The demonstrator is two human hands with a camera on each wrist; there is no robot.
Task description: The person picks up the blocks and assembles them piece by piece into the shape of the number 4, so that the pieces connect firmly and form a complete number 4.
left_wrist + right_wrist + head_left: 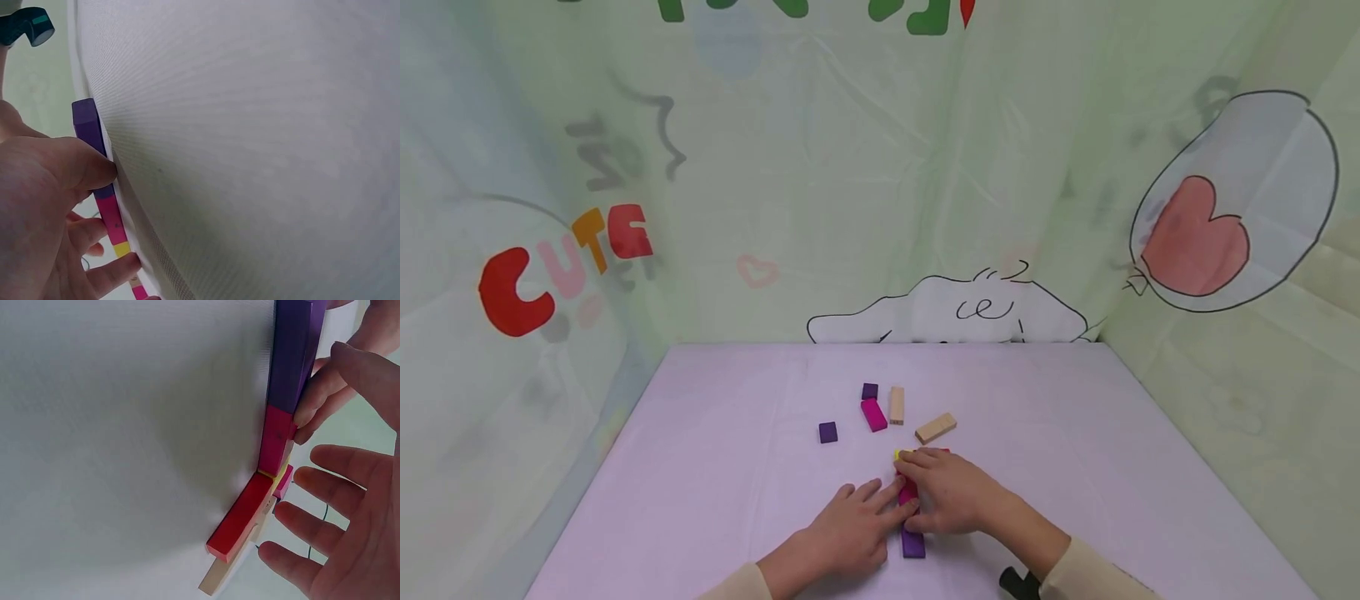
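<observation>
A row of small blocks lies between my hands: a purple block (913, 543) nearest me, then a magenta block (908, 490), a yellow block (280, 474) and a red block (242, 512) angled off to the right. From the left, my left hand (853, 529) reaches the row with its fingers extended, fingertips touching the magenta block's side; its thumb lies by the purple block (89, 125). Over the row's right side and far end is my right hand (955, 492), fingers loosely extended and spread in the right wrist view. It partly hides the yellow and red blocks in the head view.
Beyond the hands lie two plain wooden blocks (897, 406), another magenta block (874, 414) and two dark purple cubes (827, 432). A black object (1019, 582) is by the right wrist. Printed curtains (880, 183) enclose the white table (715, 433).
</observation>
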